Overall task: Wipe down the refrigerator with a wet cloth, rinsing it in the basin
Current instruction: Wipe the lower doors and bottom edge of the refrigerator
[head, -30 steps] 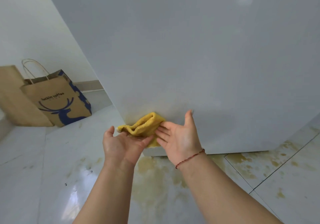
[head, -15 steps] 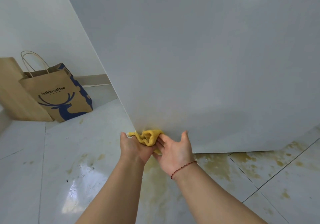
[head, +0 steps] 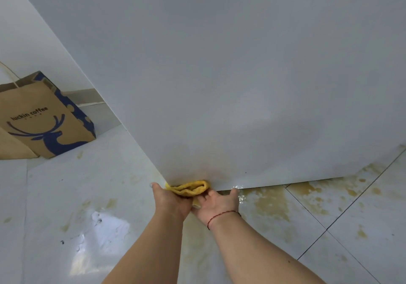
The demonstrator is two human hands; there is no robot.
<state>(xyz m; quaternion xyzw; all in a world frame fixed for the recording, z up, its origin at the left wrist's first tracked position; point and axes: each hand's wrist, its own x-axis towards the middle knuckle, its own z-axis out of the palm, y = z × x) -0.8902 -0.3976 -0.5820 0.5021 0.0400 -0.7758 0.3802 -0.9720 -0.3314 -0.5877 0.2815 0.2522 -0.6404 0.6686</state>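
Both hands are pressing the cloth (head: 189,188) against the fridge (head: 230,75) at its bottom left corner: left hand (head: 170,201) is cupping it, right hand (head: 217,203) spread under it. Wiping step seems finishing; next probably rinsing, but no basin is showing.

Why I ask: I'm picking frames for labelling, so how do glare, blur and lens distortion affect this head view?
Head view: bright glare patch on the wet floor at lower left; the refrigerator edges splay from wide-angle distortion; a soft highlight sits near its top right; the yellow cloth, left hand and right hand look reasonably sharp; the paper bag print is legible.
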